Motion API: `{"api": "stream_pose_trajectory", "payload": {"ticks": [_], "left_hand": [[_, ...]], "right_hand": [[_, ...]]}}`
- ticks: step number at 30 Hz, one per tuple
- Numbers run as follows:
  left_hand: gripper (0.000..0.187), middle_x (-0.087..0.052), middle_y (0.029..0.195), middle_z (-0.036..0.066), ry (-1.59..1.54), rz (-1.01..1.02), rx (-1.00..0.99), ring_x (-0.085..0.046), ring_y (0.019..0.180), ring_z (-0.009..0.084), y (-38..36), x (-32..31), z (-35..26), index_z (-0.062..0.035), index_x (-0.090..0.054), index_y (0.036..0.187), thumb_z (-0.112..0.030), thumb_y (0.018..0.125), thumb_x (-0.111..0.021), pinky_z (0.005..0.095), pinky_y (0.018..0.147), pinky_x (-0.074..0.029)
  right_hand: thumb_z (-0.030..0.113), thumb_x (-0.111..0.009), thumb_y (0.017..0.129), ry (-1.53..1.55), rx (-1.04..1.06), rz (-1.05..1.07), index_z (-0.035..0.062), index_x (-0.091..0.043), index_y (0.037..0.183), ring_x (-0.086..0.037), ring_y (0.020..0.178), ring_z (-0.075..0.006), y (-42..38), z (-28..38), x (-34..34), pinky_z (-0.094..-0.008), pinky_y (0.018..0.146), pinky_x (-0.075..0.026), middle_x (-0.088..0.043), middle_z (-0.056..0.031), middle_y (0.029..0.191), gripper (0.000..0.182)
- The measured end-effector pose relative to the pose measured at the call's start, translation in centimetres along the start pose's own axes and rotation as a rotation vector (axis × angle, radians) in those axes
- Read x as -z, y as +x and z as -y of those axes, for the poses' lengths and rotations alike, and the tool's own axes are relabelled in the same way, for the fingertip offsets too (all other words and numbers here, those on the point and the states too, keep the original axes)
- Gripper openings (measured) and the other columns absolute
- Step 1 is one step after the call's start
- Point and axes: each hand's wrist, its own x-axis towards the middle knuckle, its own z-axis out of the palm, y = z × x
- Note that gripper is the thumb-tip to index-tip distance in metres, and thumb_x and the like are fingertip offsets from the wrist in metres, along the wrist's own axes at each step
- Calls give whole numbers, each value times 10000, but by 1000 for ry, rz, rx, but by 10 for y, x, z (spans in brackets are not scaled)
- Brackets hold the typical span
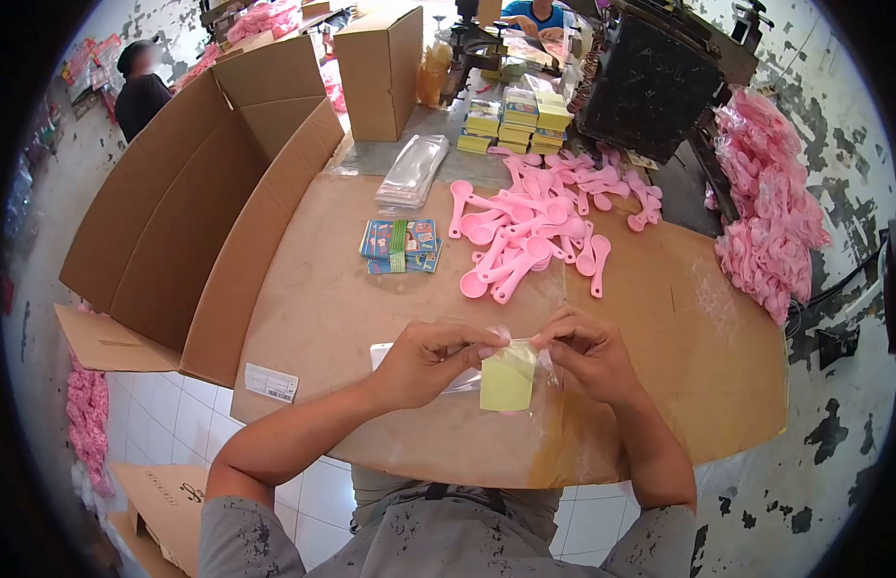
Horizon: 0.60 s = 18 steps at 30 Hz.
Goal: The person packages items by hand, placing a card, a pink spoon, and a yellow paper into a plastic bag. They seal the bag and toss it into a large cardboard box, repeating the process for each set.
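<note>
My left hand [434, 361] and my right hand [592, 356] are pinched on the two upper corners of a clear plastic bag. Inside the bag a pale yellow card [507, 383] shows through, with a trace of pink under its lower edge. Something flat and white [380, 354] lies partly hidden behind my left hand. Beyond my hands, pink measuring spoons [525, 231] lie in a loose heap. Left of the heap sits a bundle of blue printed cards [424, 234] with a green band. A stack of clear plastic bags [414, 169] rests behind it.
A large open cardboard box [246, 260] stands to the left, a closed carton [376, 72] behind it. Stacks of yellow cards [517, 116] and a black machine [650, 82] are at the back. Bagged pink items [771, 202] hang at right. Two other people are farther back.
</note>
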Motion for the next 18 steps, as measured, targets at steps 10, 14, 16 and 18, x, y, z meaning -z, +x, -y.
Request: {"api": "stream_pose_trajectory", "payload": {"ticks": [10,14,16,18], "left_hand": [[257,-748,1163,109,-282,-59,215,-713,992,109,0,0,-3,55,-697,1242,-106,1049,-645,271,876,-597],[242,-746,1169,124,-107,-29,248,-711,1037,131,0,0,0,48,-694,1243,-57,1027,-661,286,904,-587],[256,-753,1146,113,-105,-10,267,-711,1017,114,2,0,-2,47,-683,1263,-57,1029,-661,267,887,-583],[261,-758,1108,99,-133,-30,225,-710,983,99,3,-2,-2,40,-679,1276,-48,1031,-656,248,866,-578]], "right_hand": [[1,-727,940,-143,-75,32,13,-781,1092,-643,934,-106,-2,5,7,-252,802,-523,-687,-52,1079,161],[-5,-738,937,-101,-42,17,-1,-767,1077,-660,968,-119,0,2,3,-273,841,-534,-694,-64,1086,143],[-10,-737,941,-99,-33,21,-6,-751,1090,-664,992,-126,1,0,5,-282,862,-533,-695,-67,1100,150],[-9,-722,955,-55,-16,13,-8,-732,1120,-660,1001,-127,1,-3,5,-283,870,-530,-689,-62,1101,165]]}}
